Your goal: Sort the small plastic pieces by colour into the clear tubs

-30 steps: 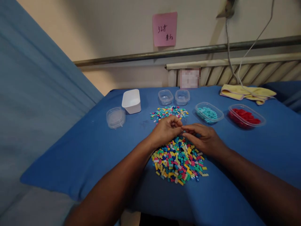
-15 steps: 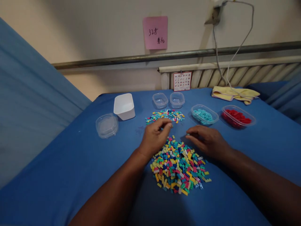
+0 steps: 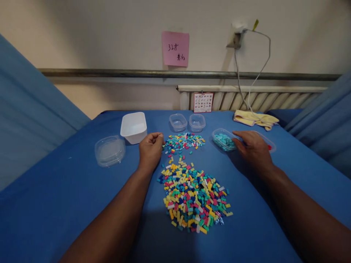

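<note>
My left hand (image 3: 150, 150) is closed in a pinch at the left edge of the small pile of mixed toy bricks (image 3: 184, 141). What its fingertips hold, if anything, is too small to make out. My right hand (image 3: 253, 148) hovers at the right rim of a clear tub of turquoise bricks (image 3: 223, 141). Its thumb and forefinger are slightly apart, and no brick shows between them. Behind it, the tub of red bricks (image 3: 270, 147) is mostly hidden. A larger heap of multicoloured bricks (image 3: 194, 199) lies between my forearms.
Two clear tubs (image 3: 178, 123) stand behind the small pile. To the left are a white bin (image 3: 134, 128) and stacked clear lids or tubs (image 3: 110, 151). A yellow cloth (image 3: 256, 118) lies at the back right, under a hanging cable. Blue curtains flank the blue-covered table.
My right hand has moved right, from above the big heap to the turquoise tub, and its small greenish brick no longer shows. My left hand has shifted left of the small pile. The view has tilted.
</note>
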`<state>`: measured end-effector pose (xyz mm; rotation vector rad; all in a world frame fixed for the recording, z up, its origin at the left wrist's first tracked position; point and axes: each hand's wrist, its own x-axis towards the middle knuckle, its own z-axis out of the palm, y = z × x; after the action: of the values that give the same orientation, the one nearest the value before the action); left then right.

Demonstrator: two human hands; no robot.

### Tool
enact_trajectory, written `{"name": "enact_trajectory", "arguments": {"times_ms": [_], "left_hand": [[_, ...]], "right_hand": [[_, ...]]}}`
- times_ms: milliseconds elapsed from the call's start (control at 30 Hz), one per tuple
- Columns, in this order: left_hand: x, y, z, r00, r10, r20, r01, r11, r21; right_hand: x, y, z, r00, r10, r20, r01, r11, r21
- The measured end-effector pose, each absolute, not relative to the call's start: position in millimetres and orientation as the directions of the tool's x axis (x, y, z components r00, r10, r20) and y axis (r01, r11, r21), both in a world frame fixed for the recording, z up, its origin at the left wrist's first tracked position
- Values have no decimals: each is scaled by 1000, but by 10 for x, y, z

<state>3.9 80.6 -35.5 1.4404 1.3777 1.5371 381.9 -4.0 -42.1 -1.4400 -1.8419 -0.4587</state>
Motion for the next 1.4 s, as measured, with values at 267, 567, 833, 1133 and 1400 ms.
{"name": "enact_trajectory", "arguments": {"times_ms": [267,567,833,1133,1400], "left_hand": [[19,826,-399,-200,937,287,229,-240,943],[48,824,-405,-203,939,278,213,-235,948],[48,828,-435,-194,943,269,207,-229,951],[58,828,-440,-195,939,283,216,-241,946],[61,818,-431,-186,943,277,220,-235,947]], "right_hand": [[3205,-313,-409,-268,716,644,800,538,-266],[2721,188,-655,-212,871,442,908,343,-240],[2685,219,-625,-272,889,369,915,357,-186],[2712,283,-667,-202,880,431,882,355,-311],[2720,226,-640,-323,841,434,800,488,-350]]}}
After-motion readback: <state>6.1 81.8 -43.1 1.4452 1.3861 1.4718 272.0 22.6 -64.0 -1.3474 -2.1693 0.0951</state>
